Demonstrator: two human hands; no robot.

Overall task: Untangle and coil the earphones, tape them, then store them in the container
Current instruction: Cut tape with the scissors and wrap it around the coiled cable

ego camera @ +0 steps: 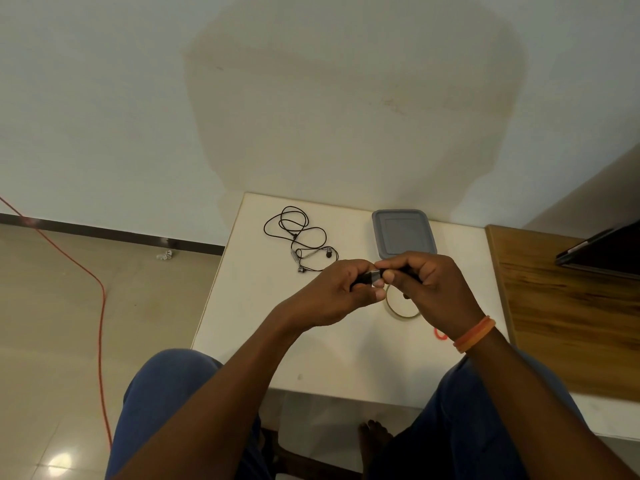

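Black earphones (298, 237) lie in a loose tangle on the white table (263, 341), left of a container with a grey lid (403, 233). Above the table's middle, my left hand (329, 299) and my right hand (433, 292) meet fingertip to fingertip. Both pinch a small black bundle (363, 278) with a pale grey band at its middle. I cannot tell exactly what the bundle is. A ring of clear tape (398, 311) lies flat under my right hand, partly hidden by it.
A wooden board (561, 306) covers the table's right side, with a dark flat device (606, 252) on its far end. A small red item (440, 335) peeks out by my right wrist. An orange cable (100, 306) runs across the floor at left.
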